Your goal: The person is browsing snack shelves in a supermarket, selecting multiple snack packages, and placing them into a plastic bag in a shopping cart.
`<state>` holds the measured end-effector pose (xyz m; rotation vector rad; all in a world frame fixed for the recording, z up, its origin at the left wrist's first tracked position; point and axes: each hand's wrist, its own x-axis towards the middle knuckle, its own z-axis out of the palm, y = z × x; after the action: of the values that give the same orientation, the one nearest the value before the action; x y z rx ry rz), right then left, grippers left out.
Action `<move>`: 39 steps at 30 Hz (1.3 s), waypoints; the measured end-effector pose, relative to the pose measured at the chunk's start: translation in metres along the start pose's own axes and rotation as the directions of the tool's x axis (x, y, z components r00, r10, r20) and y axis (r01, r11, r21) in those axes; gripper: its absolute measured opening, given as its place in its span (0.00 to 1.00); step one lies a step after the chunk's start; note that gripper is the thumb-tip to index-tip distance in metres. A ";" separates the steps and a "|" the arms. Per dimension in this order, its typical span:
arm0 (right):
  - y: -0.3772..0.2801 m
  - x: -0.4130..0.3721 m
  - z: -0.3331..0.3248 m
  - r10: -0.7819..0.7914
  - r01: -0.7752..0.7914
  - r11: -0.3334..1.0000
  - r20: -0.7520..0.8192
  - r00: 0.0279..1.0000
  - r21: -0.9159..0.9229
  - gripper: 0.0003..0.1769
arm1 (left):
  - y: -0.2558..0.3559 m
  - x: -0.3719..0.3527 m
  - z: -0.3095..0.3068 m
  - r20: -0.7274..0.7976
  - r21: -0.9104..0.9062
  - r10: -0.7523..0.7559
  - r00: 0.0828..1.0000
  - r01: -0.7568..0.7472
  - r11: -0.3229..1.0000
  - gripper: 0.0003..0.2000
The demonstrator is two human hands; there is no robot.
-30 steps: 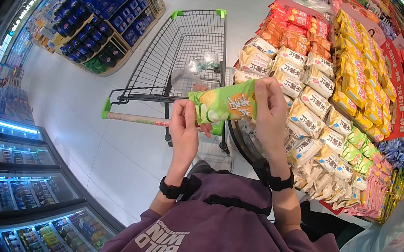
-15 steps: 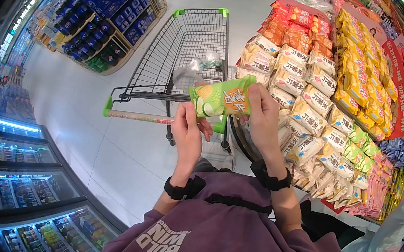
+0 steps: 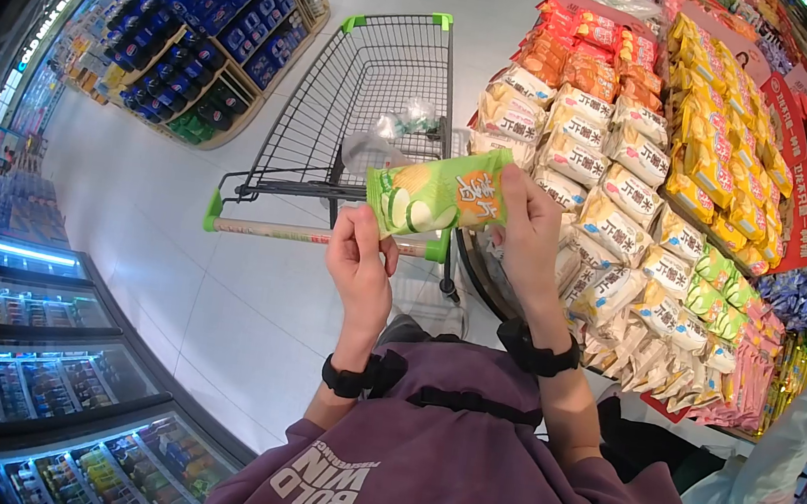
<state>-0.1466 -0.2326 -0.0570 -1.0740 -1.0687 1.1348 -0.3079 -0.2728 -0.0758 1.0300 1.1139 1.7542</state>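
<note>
A green snack packet [image 3: 421,194] with an orange patch and white lettering is stretched between my two hands, in front of the cart's handle side. My left hand [image 3: 362,262] pinches its lower left corner with curled fingers. Around the packet's right end are the thumb and fingers of my right hand [image 3: 527,232]. Behind the packet stands a wire shopping cart [image 3: 315,110] with green corners. Inside the cart lies a clear plastic bag [image 3: 409,122] with something green in it.
Right of the cart is a display of white snack packets [image 3: 576,157], with yellow packets [image 3: 715,139] farther right. A shelf of blue drinks [image 3: 185,59] stands at the upper left. Glass-topped freezers [image 3: 45,379] line the lower left. Another person's pale sleeve [image 3: 780,470] shows at the lower right.
My left hand has moved slightly left and down, still at the packet's left end. The packet has shifted a little left and shows more of its front.
</note>
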 end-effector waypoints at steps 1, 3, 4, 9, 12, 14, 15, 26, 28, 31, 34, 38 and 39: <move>-0.001 0.001 -0.002 -0.004 0.004 1.000 0.022 1.000 -0.001 0.22 | -0.001 0.000 0.000 0.025 0.011 0.011 1.000 -0.011 1.000 0.14; -0.001 0.001 -0.007 -0.007 0.007 1.000 0.066 0.998 0.000 0.23 | -0.002 0.002 -0.005 0.076 0.036 0.030 0.997 -0.033 0.999 0.14; -0.002 0.001 -0.009 -0.004 0.002 1.000 0.094 0.996 0.021 0.23 | -0.001 0.004 -0.007 0.103 0.081 0.013 0.995 -0.022 0.997 0.14; -0.009 -0.004 -0.013 -0.067 0.066 0.998 0.179 0.982 0.007 0.24 | -0.003 0.015 -0.006 0.094 0.140 -0.055 0.994 0.042 0.989 0.15; -0.003 -0.005 -0.022 -0.138 0.172 0.978 0.255 0.957 -0.116 0.24 | -0.005 0.017 -0.002 0.086 0.150 -0.080 0.993 0.067 0.986 0.14; -0.012 -0.006 -0.025 -0.212 0.258 0.950 0.246 0.946 -0.173 0.22 | 0.000 0.016 0.003 0.093 0.146 -0.126 0.988 0.112 0.983 0.13; -0.018 -0.006 -0.025 -0.250 0.295 0.937 0.231 0.940 -0.188 0.21 | 0.003 0.014 0.004 0.092 0.152 -0.161 0.983 0.145 0.978 0.12; -0.045 -0.012 -0.043 -0.303 0.285 0.911 -0.014 0.953 -0.300 0.19 | 0.024 0.013 0.026 0.240 0.247 0.135 0.961 -0.195 0.949 0.14; -0.045 -0.016 -0.042 -0.325 0.305 0.906 -0.021 0.945 -0.295 0.19 | 0.020 0.015 0.022 0.246 0.221 0.160 0.956 -0.216 0.951 0.14; -0.052 -0.022 -0.046 -0.409 0.398 0.870 0.023 0.912 -0.292 0.19 | 0.023 0.013 0.019 0.270 0.242 0.160 0.950 -0.228 0.943 0.14; -0.058 -0.031 -0.044 -0.443 0.440 0.864 0.044 0.895 -0.245 0.18 | 0.024 0.011 0.013 0.301 0.286 0.126 0.945 -0.216 0.934 0.13; -0.062 -0.049 -0.035 -0.394 0.414 0.875 0.129 0.910 -0.251 0.16 | 0.019 0.003 0.002 0.270 0.278 -0.003 0.963 -0.075 0.958 0.12; -0.066 -0.054 -0.032 -0.363 0.394 0.882 0.162 0.918 -0.257 0.16 | 0.028 -0.003 0.002 0.267 0.259 -0.044 0.963 -0.028 0.965 0.11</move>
<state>-0.1111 -0.2964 -0.0020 -0.9709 -1.4917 0.7426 -0.3104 -0.2829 -0.0499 1.3779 1.1895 1.4296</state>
